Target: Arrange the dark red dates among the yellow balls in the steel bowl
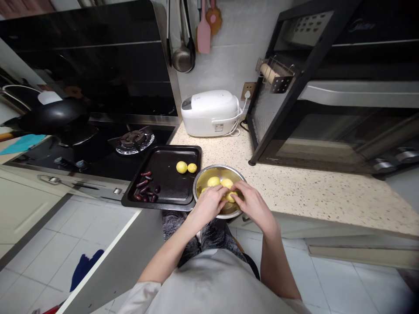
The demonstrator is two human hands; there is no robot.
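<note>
Over a steel bowl [195,186] at the counter's front edge, both of my hands are closed round one yellow lemon [231,197]. My left hand [209,203] grips it from the left with bent fingers. From the right, my right hand [252,201] has its thumb and fingers on the same lemon. More lemons, among them a lemon [214,181] at the back left, lie inside the bowl. Beside the bowl is a black baking tray [168,189] carrying two lemons [182,167] and several dark red, elongated fruits [143,184].
A white rice cooker [212,113] stands behind the bowl, its cord plugged into the wall. To the right is a rack with an oven [327,139]. The gas hob [132,139] with a black wok [55,115] is on the left. Utensils, including a pink spatula [203,35], hang above.
</note>
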